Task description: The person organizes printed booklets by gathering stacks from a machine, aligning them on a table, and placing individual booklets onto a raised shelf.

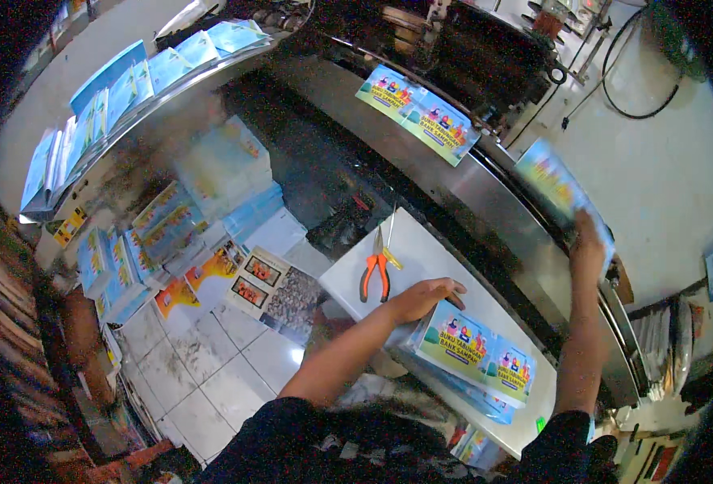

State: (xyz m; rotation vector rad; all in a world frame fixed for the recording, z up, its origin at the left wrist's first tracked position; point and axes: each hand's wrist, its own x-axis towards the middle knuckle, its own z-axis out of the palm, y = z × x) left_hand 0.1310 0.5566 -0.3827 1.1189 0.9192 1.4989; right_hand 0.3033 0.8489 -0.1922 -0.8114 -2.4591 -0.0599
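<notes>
My right hand (pixel 588 246) grips the near end of a blue printed booklet (pixel 556 179), which is blurred and raised beside the long metal machine edge. My left hand (pixel 429 298) lies at the upper left corner of a stack of booklets (pixel 473 348), its fingers loosely stretched and nothing plainly held in them. The stack sits on a white tabletop (pixel 429 250); its top booklet has a blue and yellow cover with cartoon figures. Left of that hand lie orange-handled pliers (pixel 375 270). Another printed booklet (pixel 418 114) rests on the metal machine ledge ahead.
A metal shelf (pixel 171 93) at the far left bears several blue booklets. Below it, piles of printed booklets (pixel 158 230) stand near the tiled floor (pixel 211 367). The machine's metal rail (pixel 526 222) runs diagonally past the tabletop. A black cable (pixel 647 115) curves at the upper right.
</notes>
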